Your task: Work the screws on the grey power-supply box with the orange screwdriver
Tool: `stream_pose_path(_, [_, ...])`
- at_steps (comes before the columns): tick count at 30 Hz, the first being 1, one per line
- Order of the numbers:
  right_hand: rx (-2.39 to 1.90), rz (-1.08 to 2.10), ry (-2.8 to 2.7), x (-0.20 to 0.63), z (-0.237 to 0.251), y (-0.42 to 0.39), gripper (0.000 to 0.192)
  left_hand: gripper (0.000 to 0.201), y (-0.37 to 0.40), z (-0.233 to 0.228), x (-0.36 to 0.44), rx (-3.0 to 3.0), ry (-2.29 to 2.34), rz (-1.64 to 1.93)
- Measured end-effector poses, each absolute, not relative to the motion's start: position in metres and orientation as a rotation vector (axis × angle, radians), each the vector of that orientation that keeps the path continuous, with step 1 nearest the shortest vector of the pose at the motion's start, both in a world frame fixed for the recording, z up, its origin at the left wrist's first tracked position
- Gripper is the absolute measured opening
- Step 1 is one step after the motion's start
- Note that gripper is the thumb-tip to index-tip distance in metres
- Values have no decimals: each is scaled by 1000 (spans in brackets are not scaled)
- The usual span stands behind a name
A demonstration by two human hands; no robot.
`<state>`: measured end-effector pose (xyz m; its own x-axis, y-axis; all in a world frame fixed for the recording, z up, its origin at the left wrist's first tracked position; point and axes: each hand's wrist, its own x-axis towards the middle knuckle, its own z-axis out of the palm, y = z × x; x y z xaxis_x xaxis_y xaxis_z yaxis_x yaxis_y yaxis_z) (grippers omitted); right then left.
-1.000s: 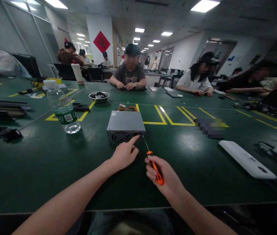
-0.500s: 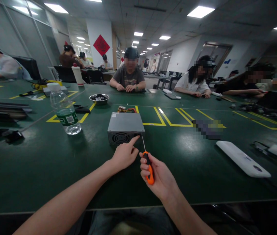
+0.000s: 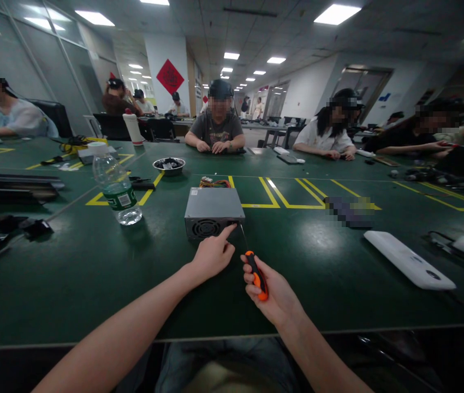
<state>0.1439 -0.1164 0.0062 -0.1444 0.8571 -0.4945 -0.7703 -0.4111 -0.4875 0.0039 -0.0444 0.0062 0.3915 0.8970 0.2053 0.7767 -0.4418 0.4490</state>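
A grey computer power supply lies on the green table, its fan grille facing me and a bundle of coloured wires behind it. The stretched index finger of my left hand touches the right part of the front face, near the socket; the other fingers are curled with nothing visible in them. In my right hand is an orange and black screwdriver, gripped by the handle. Its thin shaft slants up towards the lower right corner of the power supply; whether the tip touches is too small to tell.
Left of the power supply stands a water bottle, with a metal bowl of small dark parts behind it. A white device lies to the right, near a blurred purplish object. Several people sit around the tables.
My right hand and the screwdriver have shifted slightly right, and the shaft now leans more to the left. My left index finger stays at the power supply. The view has shifted a little.
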Motion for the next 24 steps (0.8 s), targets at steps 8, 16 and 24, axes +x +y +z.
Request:
stream_pose_path(8, [-930,1686,-249,141,5,-116,5,53,-45,3,5,2389,1453,650])
stream_pose_path(16, [-923,1739,-207,141,8,-115,4,53,-45,4,4,2375,1463,623])
stream_pose_path(24, [-863,1760,-200,142,4,-115,6,54,-44,4,5,2368,1449,630])
